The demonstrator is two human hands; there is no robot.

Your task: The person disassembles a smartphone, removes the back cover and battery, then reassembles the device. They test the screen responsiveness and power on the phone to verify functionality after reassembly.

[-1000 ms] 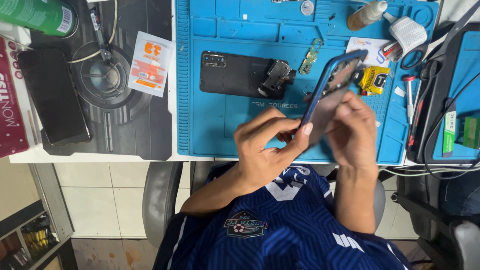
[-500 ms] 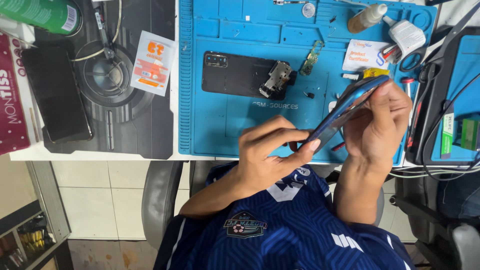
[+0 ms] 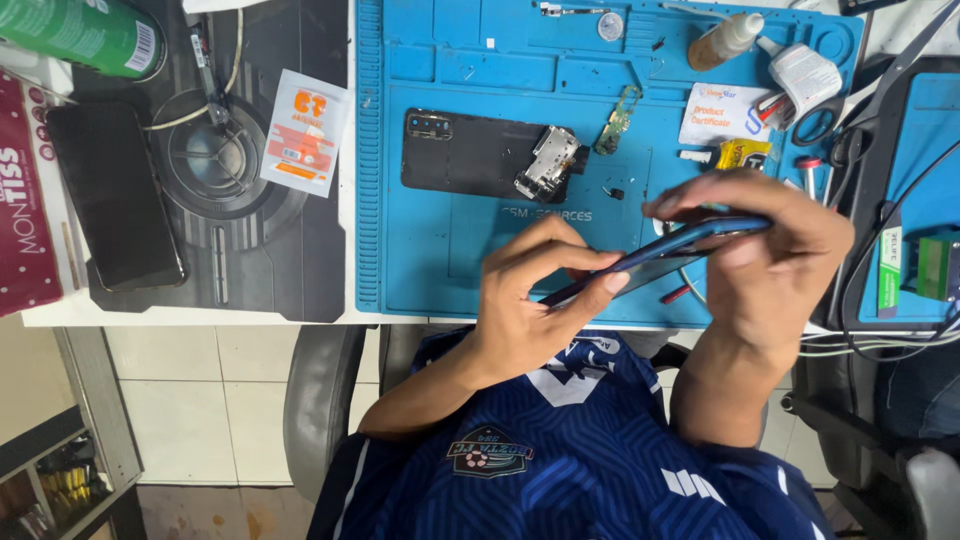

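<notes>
Phone frame (image 3: 665, 255) spans between left hand (image 3: 525, 305) and right hand (image 3: 775, 260)

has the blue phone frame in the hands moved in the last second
Yes. The frame has tipped from steep to nearly flat, edge-on, and sits lower against the blue mat.

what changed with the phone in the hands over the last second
The blue phone has tipped from steeply tilted to nearly flat and edge-on. The right hand still grips its far end; the left hand stays at the near end. The black back cover on the blue mat has not moved.
</notes>
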